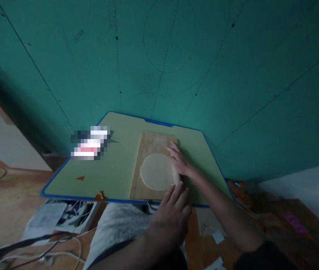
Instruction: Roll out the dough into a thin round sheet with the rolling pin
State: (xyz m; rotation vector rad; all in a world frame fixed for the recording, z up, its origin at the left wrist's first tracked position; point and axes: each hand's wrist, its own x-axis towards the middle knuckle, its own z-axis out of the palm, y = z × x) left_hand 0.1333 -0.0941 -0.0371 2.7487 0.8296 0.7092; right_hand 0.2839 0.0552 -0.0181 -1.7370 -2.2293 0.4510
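A round, flat sheet of dough lies on a wooden board. A pale rolling pin runs front to back along the dough's right edge, mostly covered by my hands. At its near end, my left hand is closed over the pin with the fingers bent. My right hand holds the far end, its fingers draped over the pin and reaching toward the board's right edge. Both ends of the pin are hidden under the hands.
The board sits on a small pale green table with a blue rim. A pixelated object is at its left, near an orange-brown scrap. A green wall stands behind. Cables and a box of items lie below.
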